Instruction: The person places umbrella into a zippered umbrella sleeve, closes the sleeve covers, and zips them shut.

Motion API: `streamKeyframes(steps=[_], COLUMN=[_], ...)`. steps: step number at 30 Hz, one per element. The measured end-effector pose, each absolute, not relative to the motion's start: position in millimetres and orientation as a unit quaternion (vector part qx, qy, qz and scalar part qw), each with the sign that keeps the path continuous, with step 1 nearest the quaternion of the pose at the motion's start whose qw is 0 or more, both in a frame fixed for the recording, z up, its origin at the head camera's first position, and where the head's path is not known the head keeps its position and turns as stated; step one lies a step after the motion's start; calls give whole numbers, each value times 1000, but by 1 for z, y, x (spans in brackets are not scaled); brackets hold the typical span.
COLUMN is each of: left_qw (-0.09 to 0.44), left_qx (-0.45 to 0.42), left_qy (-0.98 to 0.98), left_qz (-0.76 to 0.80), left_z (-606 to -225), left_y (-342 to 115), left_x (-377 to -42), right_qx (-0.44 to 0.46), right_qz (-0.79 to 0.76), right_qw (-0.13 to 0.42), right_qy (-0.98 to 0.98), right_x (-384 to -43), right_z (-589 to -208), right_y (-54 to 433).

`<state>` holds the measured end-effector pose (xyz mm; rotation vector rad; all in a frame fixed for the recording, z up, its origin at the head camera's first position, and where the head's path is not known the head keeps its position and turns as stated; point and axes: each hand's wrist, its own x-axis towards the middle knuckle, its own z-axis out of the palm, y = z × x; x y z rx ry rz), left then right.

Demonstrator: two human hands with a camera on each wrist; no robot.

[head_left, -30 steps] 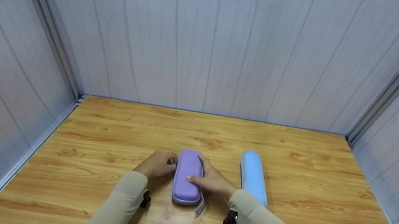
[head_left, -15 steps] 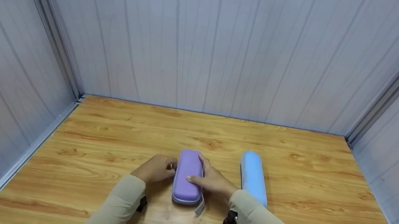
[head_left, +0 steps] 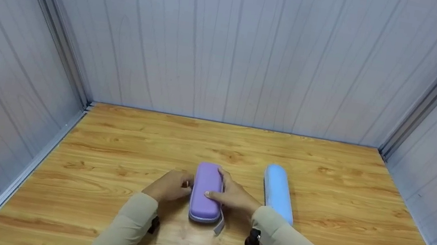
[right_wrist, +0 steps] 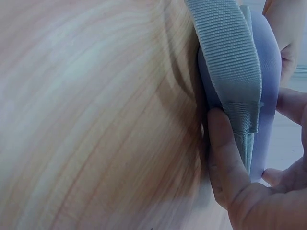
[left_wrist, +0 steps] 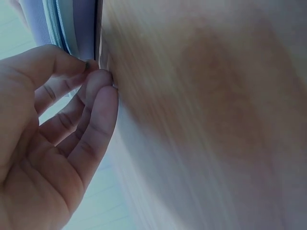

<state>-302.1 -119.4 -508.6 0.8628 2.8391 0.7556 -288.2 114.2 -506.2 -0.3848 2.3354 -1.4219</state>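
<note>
A purple zippered pencil case [head_left: 205, 195] lies lengthwise on the wooden table, with a grey fabric strap [right_wrist: 230, 57] at its right side. My right hand [head_left: 234, 195] grips it from the right, the thumb on the lid and fingers along the side below the strap. At its left side, my left hand [head_left: 172, 186] has thumb and fingertips pinched together at the zipper seam [left_wrist: 61, 24]. The small zipper pull there is mostly hidden by the fingers. The case's lid looks closed in the head view.
A light blue case [head_left: 277, 194] lies slightly slanted to the right, partly behind the right forearm. Pale panelled walls [head_left: 230, 53] border the wooden table [head_left: 117, 145] at the back and both sides.
My left hand and forearm have shifted slightly left and towards me beside the purple pencil case. The right hand and both cases have stayed in place.
</note>
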Motion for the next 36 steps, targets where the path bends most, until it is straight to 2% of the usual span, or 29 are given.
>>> streamKeyframes(steps=[36], left_qw=[54], left_qx=[300], left_qy=[928], left_qz=[213], left_z=[-503], left_y=[-120], left_x=[-273], right_qx=[-146], right_qz=[-477], right_qw=[184], right_qy=[847], right_x=[-288], right_z=[-501], right_y=[114])
